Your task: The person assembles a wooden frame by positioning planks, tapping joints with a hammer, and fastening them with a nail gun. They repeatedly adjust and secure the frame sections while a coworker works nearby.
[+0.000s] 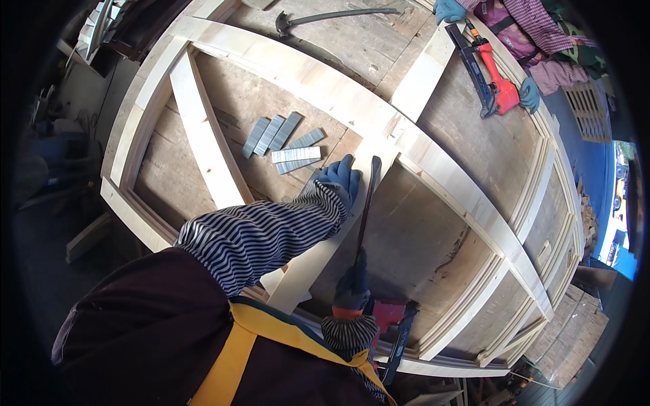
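Note:
My left hand [342, 177], in a blue work glove, lies on a pale wooden slat [318, 254] of a large frame, fingers stretched out near the joint with a curved rail [305, 84]. My right hand [352, 287], in a dark glove, is wrapped round a dark metal pry bar [366, 210]. The bar's flattened upper end rests over the slat's right edge, just right of my left fingers. Several silver-grey staple strips [263, 137] lie on boards beyond my left hand. Close to my right wrist is a red and black nail gun [389, 318], partly hidden by my sleeve.
At the far right a co-worker's gloved hand [529, 95] is at a red and black nail gun [500, 91]; their other hand [448, 10] touches a crosspiece. A dark claw-headed bar [332, 17] lies beyond the frame's curved rail. A diagonal slat [206, 132] crosses the left section.

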Tool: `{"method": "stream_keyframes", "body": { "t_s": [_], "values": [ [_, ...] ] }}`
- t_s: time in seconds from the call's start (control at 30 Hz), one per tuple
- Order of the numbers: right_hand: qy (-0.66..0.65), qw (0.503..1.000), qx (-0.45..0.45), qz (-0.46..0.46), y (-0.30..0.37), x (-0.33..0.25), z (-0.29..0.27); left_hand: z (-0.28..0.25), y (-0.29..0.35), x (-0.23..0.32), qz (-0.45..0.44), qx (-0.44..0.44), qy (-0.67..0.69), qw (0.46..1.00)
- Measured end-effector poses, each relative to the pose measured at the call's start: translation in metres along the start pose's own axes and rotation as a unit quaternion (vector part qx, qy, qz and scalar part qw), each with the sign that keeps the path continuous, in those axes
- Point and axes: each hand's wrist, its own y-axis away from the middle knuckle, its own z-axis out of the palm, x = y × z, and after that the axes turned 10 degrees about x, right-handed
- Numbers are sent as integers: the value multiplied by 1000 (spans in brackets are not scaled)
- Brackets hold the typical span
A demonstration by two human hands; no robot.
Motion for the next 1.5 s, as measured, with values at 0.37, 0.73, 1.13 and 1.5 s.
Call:
{"method": "stream_keyframes", "body": {
  "t_s": [0.37,0.73,1.13,1.5],
  "values": [
    [101,978,18,-179,-71,55,14,-7,3,3,4,-1,-18,1000],
    [41,985,-16,-164,-69,70,19,-6,4,3,20,24,-26,999],
    [-90,996,19,-21,-45,26,32,-5,0,3,23,8,-34,999],
    [-167,985,30,31,-52,25,40,-2,1,-7,57,31,-16,998]
  ]
}}
